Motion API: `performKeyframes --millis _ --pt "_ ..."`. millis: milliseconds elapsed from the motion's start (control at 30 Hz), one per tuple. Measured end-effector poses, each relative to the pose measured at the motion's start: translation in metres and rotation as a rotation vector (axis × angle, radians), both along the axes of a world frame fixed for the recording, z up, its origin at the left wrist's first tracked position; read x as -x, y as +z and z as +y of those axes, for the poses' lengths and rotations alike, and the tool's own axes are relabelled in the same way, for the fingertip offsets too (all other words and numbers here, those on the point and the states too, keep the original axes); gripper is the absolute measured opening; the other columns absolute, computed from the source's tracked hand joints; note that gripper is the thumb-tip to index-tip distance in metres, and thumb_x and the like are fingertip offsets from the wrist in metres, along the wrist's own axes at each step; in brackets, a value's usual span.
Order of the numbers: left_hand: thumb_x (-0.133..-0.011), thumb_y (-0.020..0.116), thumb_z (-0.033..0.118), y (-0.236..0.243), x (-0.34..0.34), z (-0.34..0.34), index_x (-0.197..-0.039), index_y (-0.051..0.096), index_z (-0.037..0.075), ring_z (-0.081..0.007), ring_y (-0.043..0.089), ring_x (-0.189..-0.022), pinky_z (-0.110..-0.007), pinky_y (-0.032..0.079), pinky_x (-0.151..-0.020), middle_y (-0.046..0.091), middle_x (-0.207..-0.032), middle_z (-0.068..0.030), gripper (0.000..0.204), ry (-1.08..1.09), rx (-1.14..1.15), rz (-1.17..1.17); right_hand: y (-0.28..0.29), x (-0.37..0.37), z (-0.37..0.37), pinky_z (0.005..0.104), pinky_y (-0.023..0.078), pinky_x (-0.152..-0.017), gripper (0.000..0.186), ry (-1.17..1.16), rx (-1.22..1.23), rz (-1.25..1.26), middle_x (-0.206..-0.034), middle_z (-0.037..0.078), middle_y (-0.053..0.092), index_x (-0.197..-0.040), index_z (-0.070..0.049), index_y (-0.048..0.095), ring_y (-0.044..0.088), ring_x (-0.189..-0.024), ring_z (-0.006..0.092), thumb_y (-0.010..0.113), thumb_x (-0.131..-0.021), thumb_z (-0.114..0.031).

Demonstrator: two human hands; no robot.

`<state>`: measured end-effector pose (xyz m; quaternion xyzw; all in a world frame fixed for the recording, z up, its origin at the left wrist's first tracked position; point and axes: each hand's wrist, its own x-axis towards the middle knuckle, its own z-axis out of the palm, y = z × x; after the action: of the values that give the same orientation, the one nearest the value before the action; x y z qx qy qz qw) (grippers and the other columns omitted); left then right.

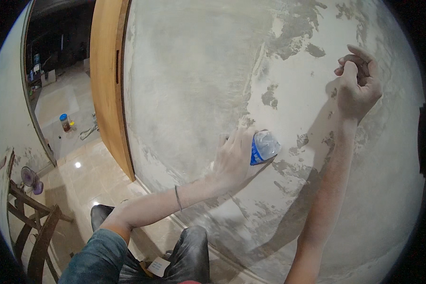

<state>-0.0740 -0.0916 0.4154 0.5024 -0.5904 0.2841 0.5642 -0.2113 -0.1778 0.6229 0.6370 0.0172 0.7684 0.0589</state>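
My left hand [234, 154], dusted with pale powder, lies against the patchy plastered wall [194, 71]. Its fingers wrap round a clear plastic bottle [266, 147] with a blue label. One end of the bottle sticks out to the right of the hand, close against the plaster; the rest is hidden under the palm and fingers. Higher up on the right, my right hand [359, 87] is raised in front of the wall, also dusty. Its fingers are loosely bent and apart, with nothing visible in them. Its forearm casts a long shadow on the plaster.
A wooden door edge [110, 80] stands left of the wall, beside an opening onto another room. On that floor sits a jar with a blue lid [64, 122]. A wooden chair frame [39, 232] and a small purple fan [31, 180] are at the lower left.
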Motion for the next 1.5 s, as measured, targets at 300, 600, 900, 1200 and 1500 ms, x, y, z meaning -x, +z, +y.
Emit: performKeyframes --millis 300,600,900,1200,1500 --pt "-0.078 0.081 0.034 0.036 -0.002 -0.007 -0.127 0.045 0.007 -0.0327 0.061 -0.096 -0.047 0.039 -0.089 0.061 -0.107 -0.0172 0.067 0.126 0.045 0.02 -0.002 -0.005 0.0 0.0224 0.052 -0.056 0.03 0.045 0.001 -0.025 -0.075 0.006 0.068 -0.104 -0.002 0.066 0.065 -0.062 0.0093 0.049 -0.081 0.004" --pt "-0.081 0.076 0.04 0.039 -0.029 -0.018 -0.123 0.047 0.002 -0.0282 0.06 -0.091 -0.043 0.04 -0.083 0.058 -0.103 -0.0141 0.063 0.111 0.128 0.002 -0.002 -0.003 -0.004 0.0214 0.049 -0.054 0.031 -0.04 -0.004 0.001 -0.074 0.004 0.068 -0.102 -0.004 0.068 0.063 -0.061 0.0083 0.048 -0.081 0.006" --pt "-0.08 0.076 0.042 -0.017 -0.019 -0.001 -0.125 0.047 0.0 -0.0283 0.061 -0.095 -0.041 0.04 -0.081 0.059 -0.107 -0.0165 0.069 0.194 0.003 -0.244 0.0 -0.004 -0.003 0.0215 0.048 -0.057 0.028 -0.057 -0.084 0.013 -0.078 0.004 0.068 -0.099 -0.004 0.069 0.062 -0.063 0.0077 0.048 -0.082 0.004" --pt "-0.085 0.07 0.047 0.056 -0.028 -0.01 -0.125 0.048 -0.002 -0.0331 0.058 -0.092 -0.044 0.043 -0.079 0.055 -0.106 -0.0169 0.067 0.229 0.048 0.063 -0.002 -0.007 -0.01 0.0217 0.049 -0.062 0.027 -0.114 -0.086 0.025 -0.079 0.003 0.068 -0.098 -0.005 0.07 0.063 -0.07 0.0074 0.049 -0.083 0.002" --pt "-0.087 0.068 0.046 -0.034 -0.011 0.009 -0.122 0.049 -0.003 -0.0325 0.058 -0.093 -0.043 0.042 -0.076 0.055 -0.101 -0.0178 0.063 0.128 -0.118 -0.076 0.003 -0.001 -0.01 0.0231 0.05 -0.065 0.023 -0.142 -0.115 0.005 -0.078 0.004 0.067 -0.095 -0.003 0.069 0.063 -0.071 0.0095 0.051 -0.082 0.002"
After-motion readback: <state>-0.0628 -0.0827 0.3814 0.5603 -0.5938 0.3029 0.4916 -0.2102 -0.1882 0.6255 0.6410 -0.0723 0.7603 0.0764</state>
